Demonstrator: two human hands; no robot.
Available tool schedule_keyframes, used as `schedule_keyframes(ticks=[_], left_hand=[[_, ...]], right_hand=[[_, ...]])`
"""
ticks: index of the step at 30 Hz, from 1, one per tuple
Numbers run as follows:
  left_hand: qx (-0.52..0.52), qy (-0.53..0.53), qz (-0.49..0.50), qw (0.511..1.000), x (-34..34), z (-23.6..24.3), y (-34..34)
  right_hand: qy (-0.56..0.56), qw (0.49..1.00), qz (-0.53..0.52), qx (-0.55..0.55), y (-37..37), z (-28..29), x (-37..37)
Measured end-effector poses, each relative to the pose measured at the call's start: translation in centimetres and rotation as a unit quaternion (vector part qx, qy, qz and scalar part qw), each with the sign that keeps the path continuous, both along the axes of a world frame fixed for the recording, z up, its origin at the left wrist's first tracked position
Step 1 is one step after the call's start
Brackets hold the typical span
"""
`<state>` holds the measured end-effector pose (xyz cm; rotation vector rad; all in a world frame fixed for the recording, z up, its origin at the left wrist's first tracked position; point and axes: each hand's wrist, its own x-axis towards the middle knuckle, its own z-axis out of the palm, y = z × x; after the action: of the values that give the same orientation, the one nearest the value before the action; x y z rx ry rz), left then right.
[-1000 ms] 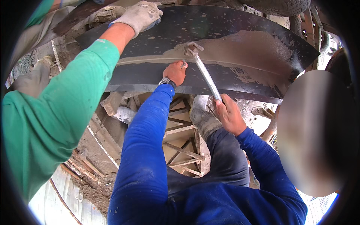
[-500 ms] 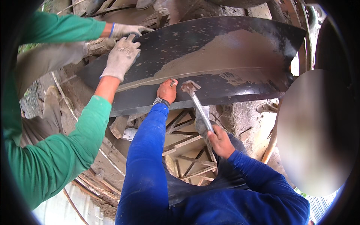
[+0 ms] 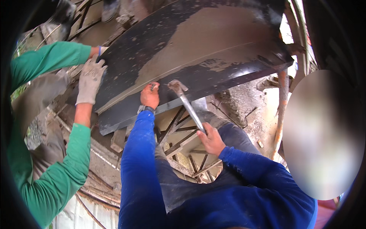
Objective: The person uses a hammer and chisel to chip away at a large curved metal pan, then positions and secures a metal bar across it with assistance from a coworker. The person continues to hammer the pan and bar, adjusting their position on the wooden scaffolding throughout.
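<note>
Spanning the upper part of the head view, from nine o'clock round to two: dark panel [image 3: 129, 57], curved along the far edge, with a broad brown smear [image 3: 206, 38] over the middle. At ten o'clock from centre, placed over the panel's near strip: left hand [image 3: 150, 95], grip curled together, closed apparently on a small dark piece [image 3: 153, 87], too small in view to identify. Between four and five o'clock, close to centre: right hand [image 3: 211, 140], grip clamped around the lower handle of a hammer [image 3: 190, 107]. From there, handle slanting toward eleven, head near the left fingertips, between two and three o'clock of them. Between nine and ten, farther out, at the panel's left end: a co-worker's gloved hand [image 3: 91, 80], with green sleeve [image 3: 78, 149] below. At six, beyond the panel's near edge: crossed lattice [image 3: 181, 145] of bars.

For good control, by judgement: hold the hammer low on the handle, as shown, and favour short, light taps from the wrist. Sight the head before each stroke; land square, face flat. Tuck left fingertips clear of the blow. Best to have the panel steadied from the gloved side, and to pause at any slip.
</note>
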<state>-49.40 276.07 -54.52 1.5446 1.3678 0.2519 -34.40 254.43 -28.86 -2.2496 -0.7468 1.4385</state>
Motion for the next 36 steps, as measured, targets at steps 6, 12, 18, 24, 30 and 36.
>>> schedule_keyframes(ticks=[6, 12, 18, 24, 30, 36], left_hand=[[-0.011, -0.008, 0.005, 1.000, 0.2, 0.3, 0.2], [0.015, 0.000, -0.011, 1.000, 0.3, 0.8, 0.4], [0.013, -0.007, -0.013, 1.000, 0.3, 0.8, 0.5], [0.022, -0.003, -0.018, 1.000, 0.3, 0.6, 0.6], [0.008, 0.018, -0.035, 0.999, 0.1, 1.0, 0.7], [-0.014, 0.005, -0.025, 1.000, -0.2, 0.3, 0.6]], right_hand=[[-0.005, 1.000, 0.012, -0.001, -0.4, -0.7, 0.0], [0.034, 0.999, 0.019, -0.015, 0.2, -0.4, 0.1], [0.008, 0.999, 0.037, 0.017, -0.8, -1.3, -0.3], [0.015, 0.999, 0.035, -0.004, -0.3, -0.8, -0.1], [-0.020, 0.999, 0.025, 0.027, -1.0, -1.9, -0.6], [-0.015, 0.999, 0.038, 0.015, -0.4, -2.1, -0.7]])
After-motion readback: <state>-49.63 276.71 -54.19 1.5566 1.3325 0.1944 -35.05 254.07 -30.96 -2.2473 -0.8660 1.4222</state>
